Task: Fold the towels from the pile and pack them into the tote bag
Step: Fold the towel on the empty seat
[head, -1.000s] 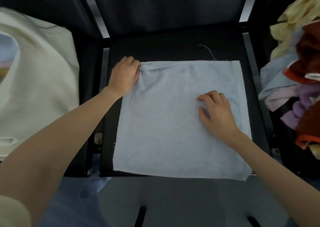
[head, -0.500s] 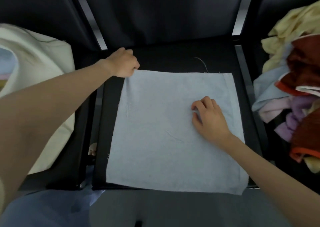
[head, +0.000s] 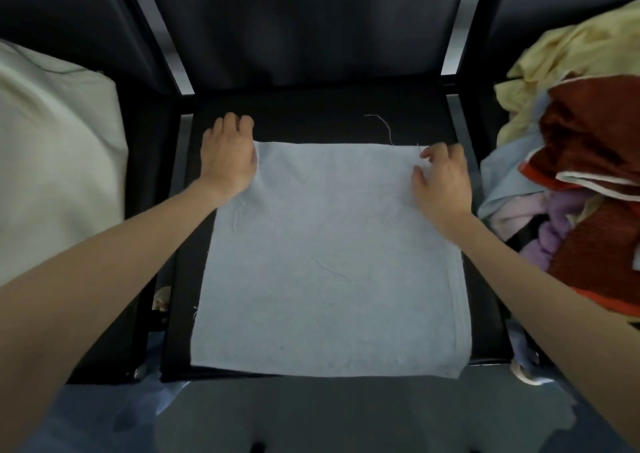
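Note:
A pale blue towel (head: 329,262) lies spread flat on a black chair seat (head: 311,120). My left hand (head: 228,158) sits at the towel's far left corner, fingers curled over the corner. My right hand (head: 441,179) is at the far right corner, thumb and fingers pinching the edge. A pile of towels (head: 581,182) in yellow, rust red, purple, pink and blue lies to the right. The cream tote bag (head: 55,168) stands to the left.
The chair's back and two metal bars (head: 457,26) rise behind the seat. A loose thread (head: 384,127) lies on the seat beyond the towel. Blue fabric shows below the seat's front edge.
My right hand has moved from the towel's middle up to its far right corner. My left hand stays at the far left corner. The towel lies flatter than before.

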`<state>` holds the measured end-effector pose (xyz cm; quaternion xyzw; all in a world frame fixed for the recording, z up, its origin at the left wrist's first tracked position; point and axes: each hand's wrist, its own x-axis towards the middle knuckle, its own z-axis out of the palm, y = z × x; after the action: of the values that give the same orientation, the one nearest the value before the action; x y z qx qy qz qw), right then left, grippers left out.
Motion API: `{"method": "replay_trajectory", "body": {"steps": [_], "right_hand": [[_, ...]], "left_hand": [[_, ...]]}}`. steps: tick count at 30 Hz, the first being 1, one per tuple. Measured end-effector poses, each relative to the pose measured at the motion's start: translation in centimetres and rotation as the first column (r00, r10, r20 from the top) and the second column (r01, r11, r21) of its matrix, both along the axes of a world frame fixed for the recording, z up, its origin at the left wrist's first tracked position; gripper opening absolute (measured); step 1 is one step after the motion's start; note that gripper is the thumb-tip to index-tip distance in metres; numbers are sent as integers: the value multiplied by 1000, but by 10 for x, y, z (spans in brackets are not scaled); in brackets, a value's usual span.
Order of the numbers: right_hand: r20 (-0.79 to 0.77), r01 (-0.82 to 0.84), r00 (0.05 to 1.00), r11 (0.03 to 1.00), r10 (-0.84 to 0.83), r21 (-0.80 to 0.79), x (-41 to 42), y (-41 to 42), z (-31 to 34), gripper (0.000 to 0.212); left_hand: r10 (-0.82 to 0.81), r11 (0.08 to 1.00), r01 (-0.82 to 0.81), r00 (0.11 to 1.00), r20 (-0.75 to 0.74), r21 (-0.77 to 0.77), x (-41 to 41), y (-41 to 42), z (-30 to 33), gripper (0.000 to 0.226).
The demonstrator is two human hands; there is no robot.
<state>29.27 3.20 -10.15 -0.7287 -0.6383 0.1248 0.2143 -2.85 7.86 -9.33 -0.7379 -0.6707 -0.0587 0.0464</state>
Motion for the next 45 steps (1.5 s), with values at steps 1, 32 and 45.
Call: {"method": "replay_trajectory", "body": {"steps": [1,32,45], "right_hand": [[-15,60,998,998,-60,-29,5,7,1,29],[214,111,974,977,-72,-180,13,41,2,25],[202,105,977,975,-65,-197,15,44,1,25]], "left_hand": [[25,1000,-26,998,59,8,5,-5,-4,40],[205,972,-105,817,540,-210,-21,5,7,21],[142,833,85,922,359,-547,-25,47,63,21]]}}
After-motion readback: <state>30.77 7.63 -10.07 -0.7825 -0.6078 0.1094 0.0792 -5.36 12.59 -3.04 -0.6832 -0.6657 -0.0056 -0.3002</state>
